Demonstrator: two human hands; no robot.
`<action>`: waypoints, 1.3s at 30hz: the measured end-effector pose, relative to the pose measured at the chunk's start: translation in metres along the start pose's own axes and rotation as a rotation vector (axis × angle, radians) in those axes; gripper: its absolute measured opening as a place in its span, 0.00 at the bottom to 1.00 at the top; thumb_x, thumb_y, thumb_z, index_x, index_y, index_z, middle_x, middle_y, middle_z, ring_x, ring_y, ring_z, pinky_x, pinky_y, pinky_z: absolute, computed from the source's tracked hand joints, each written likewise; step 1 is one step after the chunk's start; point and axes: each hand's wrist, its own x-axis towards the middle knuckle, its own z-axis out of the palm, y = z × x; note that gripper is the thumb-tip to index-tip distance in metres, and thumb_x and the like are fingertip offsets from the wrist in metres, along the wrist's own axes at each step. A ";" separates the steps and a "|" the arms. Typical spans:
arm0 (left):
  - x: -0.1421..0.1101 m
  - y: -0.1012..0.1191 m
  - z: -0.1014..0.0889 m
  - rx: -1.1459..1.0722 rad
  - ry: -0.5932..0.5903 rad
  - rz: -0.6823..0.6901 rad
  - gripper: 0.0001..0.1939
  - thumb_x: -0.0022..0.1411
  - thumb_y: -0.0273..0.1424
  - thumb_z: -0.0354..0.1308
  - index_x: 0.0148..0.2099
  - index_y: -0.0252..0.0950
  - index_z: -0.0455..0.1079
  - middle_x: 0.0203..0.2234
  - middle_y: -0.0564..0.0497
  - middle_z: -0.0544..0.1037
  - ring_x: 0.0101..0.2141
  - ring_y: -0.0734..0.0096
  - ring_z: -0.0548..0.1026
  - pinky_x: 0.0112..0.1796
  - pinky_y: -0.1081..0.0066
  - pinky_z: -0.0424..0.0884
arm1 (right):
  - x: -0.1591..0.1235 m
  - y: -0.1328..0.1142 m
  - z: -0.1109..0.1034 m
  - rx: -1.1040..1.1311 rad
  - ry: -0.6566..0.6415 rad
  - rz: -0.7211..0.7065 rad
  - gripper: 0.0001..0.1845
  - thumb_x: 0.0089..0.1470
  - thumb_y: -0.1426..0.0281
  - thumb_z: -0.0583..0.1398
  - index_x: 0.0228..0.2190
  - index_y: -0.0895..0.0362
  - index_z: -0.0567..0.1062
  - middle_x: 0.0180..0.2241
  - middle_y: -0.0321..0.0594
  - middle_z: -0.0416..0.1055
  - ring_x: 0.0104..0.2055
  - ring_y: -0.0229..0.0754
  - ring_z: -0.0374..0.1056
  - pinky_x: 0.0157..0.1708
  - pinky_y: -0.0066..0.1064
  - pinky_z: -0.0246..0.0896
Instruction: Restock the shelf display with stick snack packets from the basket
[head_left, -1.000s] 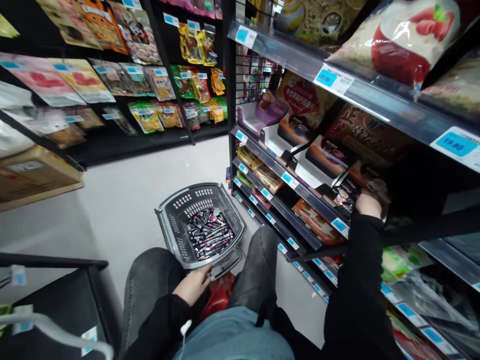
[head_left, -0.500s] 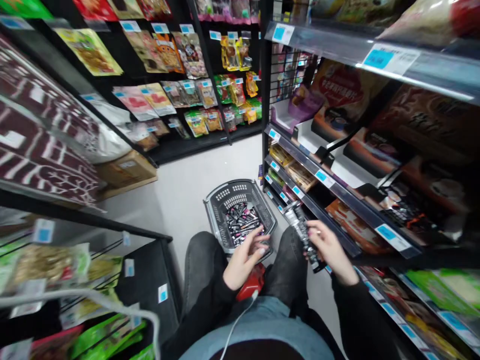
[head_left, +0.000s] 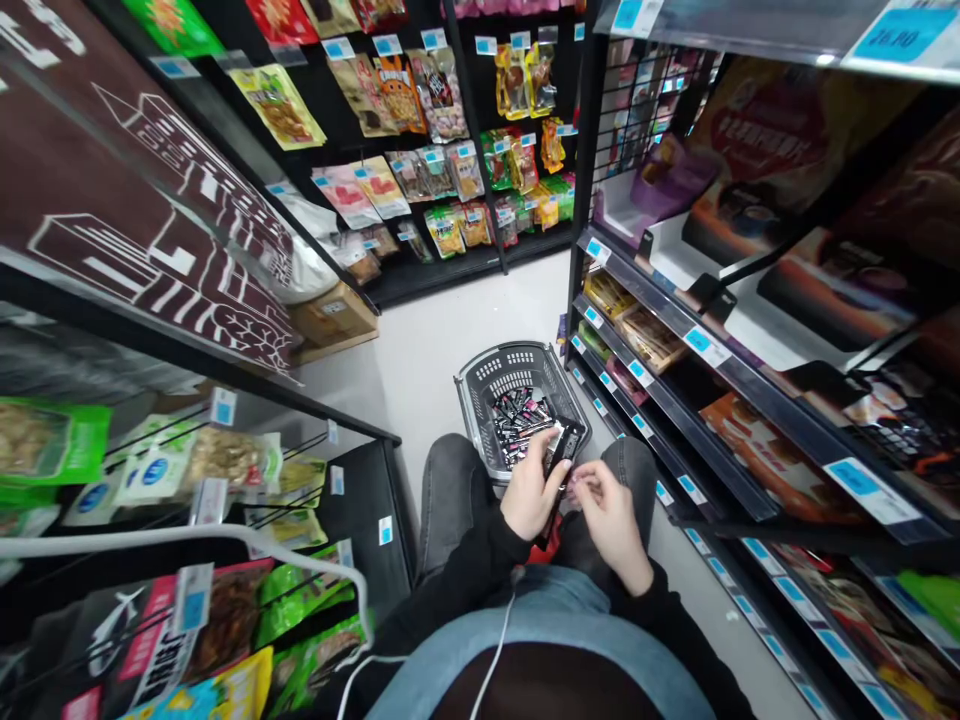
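Observation:
I sit low in a shop aisle with a grey plastic basket [head_left: 480,385] on the floor in front of my knees. It holds several thin dark stick packets [head_left: 517,415]. My left hand [head_left: 531,492] is closed around a bunch of these dark packets [head_left: 561,452] just above the basket's near rim. My right hand [head_left: 609,515] is right beside it, fingers curled and pinching at the same bunch from the right. Both sleeves are black.
Black shelves with boxed and bagged goods and blue price tags [head_left: 703,342] run along my right. A shelf unit with green snack bags [head_left: 225,460] stands close on my left. Hanging snack bags [head_left: 450,200] fill the far wall; a cardboard box [head_left: 330,318] sits on the floor.
My right hand came off the right shelf with a bunch of packets and moved to my lap. My left hand left the basket rim and took hold of the bunch. The view swung left.

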 end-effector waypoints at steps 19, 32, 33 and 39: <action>-0.009 0.009 -0.013 0.485 0.036 0.641 0.08 0.63 0.26 0.46 0.39 0.32 0.66 0.48 0.37 0.72 0.43 0.66 0.74 0.40 0.68 0.74 | 0.003 -0.024 -0.031 0.143 0.029 -0.113 0.09 0.52 0.63 0.57 0.31 0.56 0.70 0.28 0.38 0.73 0.29 0.39 0.70 0.31 0.30 0.67; -0.002 0.026 -0.016 0.058 -0.214 0.025 0.09 0.61 0.35 0.49 0.39 0.35 0.64 0.26 0.53 0.71 0.26 0.75 0.68 0.31 0.74 0.64 | 0.002 -0.018 -0.034 -0.073 0.004 -0.279 0.04 0.51 0.69 0.56 0.27 0.56 0.67 0.25 0.35 0.67 0.27 0.36 0.64 0.28 0.26 0.60; -0.003 0.026 -0.015 0.032 -0.241 0.000 0.10 0.60 0.36 0.50 0.40 0.35 0.65 0.25 0.54 0.71 0.25 0.76 0.67 0.30 0.75 0.63 | 0.001 -0.019 -0.033 -0.100 0.007 -0.296 0.05 0.51 0.69 0.56 0.26 0.56 0.67 0.24 0.35 0.66 0.26 0.36 0.63 0.28 0.26 0.60; -0.006 0.023 -0.007 -0.048 -0.301 -0.056 0.16 0.58 0.38 0.52 0.24 0.32 0.69 0.16 0.56 0.67 0.20 0.79 0.62 0.24 0.78 0.57 | 0.001 -0.021 -0.032 -0.257 0.045 -0.342 0.10 0.52 0.70 0.55 0.20 0.57 0.64 0.19 0.32 0.62 0.23 0.33 0.59 0.26 0.25 0.54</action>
